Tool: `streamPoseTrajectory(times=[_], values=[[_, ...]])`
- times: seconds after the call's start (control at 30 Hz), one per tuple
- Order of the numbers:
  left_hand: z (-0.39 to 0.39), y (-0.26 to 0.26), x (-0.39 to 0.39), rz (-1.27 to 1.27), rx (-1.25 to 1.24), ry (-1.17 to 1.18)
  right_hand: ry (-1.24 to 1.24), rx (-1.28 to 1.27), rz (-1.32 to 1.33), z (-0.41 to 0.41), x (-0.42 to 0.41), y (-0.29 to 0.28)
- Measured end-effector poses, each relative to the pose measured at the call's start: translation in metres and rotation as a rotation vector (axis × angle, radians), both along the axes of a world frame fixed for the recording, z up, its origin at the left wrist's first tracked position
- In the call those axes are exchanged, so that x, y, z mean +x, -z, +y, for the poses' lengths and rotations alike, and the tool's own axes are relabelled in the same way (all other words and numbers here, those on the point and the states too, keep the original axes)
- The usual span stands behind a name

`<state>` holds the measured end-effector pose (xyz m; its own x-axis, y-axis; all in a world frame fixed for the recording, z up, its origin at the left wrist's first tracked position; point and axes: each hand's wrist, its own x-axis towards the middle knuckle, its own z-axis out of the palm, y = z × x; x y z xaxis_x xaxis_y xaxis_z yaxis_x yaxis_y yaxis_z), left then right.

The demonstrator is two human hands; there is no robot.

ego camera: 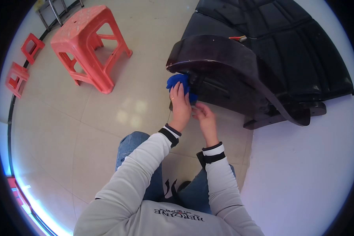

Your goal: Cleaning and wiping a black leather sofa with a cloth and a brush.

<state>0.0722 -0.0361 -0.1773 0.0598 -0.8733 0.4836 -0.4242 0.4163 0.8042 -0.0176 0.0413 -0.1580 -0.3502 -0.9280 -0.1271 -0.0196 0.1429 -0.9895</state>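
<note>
My left hand (180, 110) lies over a crumpled blue cloth (177, 79), its fingers stretched along the fabric. The cloth is pressed around the front leg of a dark wooden sofa frame, below the front end of its curved armrest (215, 50). Part of the leg is hidden behind the cloth and fingers. Just right of it, my right hand (206, 119) is held with bent fingers, some apart, and no object shows in it. Its fingertips are close to the lower leg; whether they touch it I cannot tell.
Black padded upholstery (298, 47) covers the sofa, and a small brush (238, 38) with a red and yellow handle lies on it. A red plastic stool (85, 44) stands at upper left on the tiled floor (97, 141). Two smaller-looking red stools (17, 78) sit along the left wall.
</note>
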Motion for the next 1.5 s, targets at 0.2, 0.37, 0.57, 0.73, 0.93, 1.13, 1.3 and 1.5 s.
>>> streamPoseTrajectory(times=[0.2,0.37,0.57,0.73,0.93,1.13,1.3,1.5], values=[[-0.033,0.013,0.013,0.115,-0.026,0.079,-0.124,0.067,-0.113,0.002,0.012,0.012],[-0.065,0.037,0.024,0.275,0.339,0.186,-0.152,0.099,-0.091,0.0,0.015,0.011],[-0.086,0.083,0.032,0.582,0.38,-0.047,-0.227,0.087,-0.045,0.0,0.022,0.007],[-0.093,0.126,0.025,0.953,0.843,0.233,-0.186,0.14,-0.076,0.008,0.006,0.012],[-0.131,0.207,0.105,0.676,0.431,0.366,-0.407,0.167,0.017,-0.011,0.059,0.001],[-0.064,0.058,0.012,1.187,1.311,0.094,-0.3,0.004,0.044,-0.015,0.021,0.039],[-0.037,0.009,0.037,0.847,0.908,0.352,-0.279,-0.006,-0.293,-0.027,0.038,0.013],[-0.025,0.003,0.03,0.117,0.183,0.201,-0.3,-0.095,-0.551,-0.025,0.031,-0.009]])
